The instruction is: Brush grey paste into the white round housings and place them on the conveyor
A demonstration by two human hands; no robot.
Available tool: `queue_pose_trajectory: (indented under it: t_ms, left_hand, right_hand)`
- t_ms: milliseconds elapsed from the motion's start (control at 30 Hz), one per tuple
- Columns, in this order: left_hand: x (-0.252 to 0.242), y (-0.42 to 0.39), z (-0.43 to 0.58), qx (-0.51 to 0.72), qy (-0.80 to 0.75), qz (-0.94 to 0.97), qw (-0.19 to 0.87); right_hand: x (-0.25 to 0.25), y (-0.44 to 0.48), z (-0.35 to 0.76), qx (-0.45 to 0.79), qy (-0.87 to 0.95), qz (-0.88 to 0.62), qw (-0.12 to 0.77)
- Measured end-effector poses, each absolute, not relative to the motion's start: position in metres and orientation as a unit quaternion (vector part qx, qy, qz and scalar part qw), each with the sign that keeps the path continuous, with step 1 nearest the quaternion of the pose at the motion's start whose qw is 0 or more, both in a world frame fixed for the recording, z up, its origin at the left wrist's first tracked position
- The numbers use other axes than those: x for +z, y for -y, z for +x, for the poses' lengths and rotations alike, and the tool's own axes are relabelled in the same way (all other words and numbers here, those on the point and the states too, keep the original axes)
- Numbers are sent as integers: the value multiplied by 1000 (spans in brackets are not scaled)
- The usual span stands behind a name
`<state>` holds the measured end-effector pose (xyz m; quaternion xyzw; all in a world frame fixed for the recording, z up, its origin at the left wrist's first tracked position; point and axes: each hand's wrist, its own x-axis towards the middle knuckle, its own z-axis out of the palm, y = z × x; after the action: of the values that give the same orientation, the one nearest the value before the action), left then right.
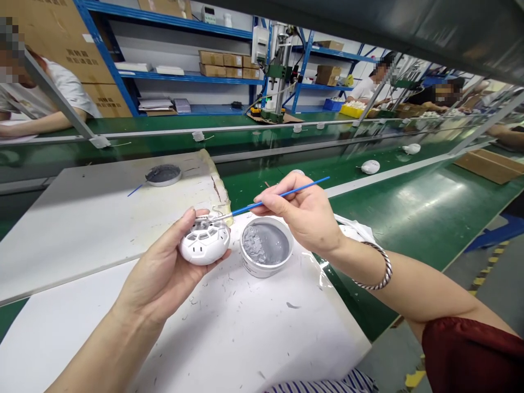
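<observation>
A round white plastic housing point(204, 246) with slots and vent openings rests in my left hand point(164, 267), fingers closed around its sides. My right hand point(301, 210) pinches a thin blue-handled brush point(282, 195), tilted down to the left. The brush's metal end reaches the opening at the top of the housing; its very tip is hard to make out there. Just right of the housing stands a white tub point(266, 271) of grey paste point(268, 245), below the brush handle. The paste looks lumpy on its left side and smoother on its right.
White boards point(102, 218) with grey specks cover the bench; a second paste lid point(164, 177) and a blue stick point(135, 190) lie on the far one. White parts point(370, 167) sit on the green belt. A metal shelf edge point(368, 27) hangs overhead. Other people work across the line.
</observation>
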<state>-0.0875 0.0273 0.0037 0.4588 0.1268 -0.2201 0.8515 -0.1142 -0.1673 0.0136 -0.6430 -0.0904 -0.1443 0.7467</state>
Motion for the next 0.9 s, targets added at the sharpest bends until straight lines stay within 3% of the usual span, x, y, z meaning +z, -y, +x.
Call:
queue_pose_trajectory:
  t_ms: [333,600,767,900]
  left_hand:
    - [3,-25,-91,-198,-85,501,838]
    - [4,-20,-98,-198,-73,513,832]
    - [3,-19,-104,-240,-41,483,841]
    - [-1,-18,-102,-203,-56,503,838]
  right_hand:
    - [18,170,-138,-269,286,-738,548]
    - [22,179,-144,-241,337,-740,530]
    - [26,186,-159,-275,313,-738,531]
    - [32,198,-174,-361,262,-719,533]
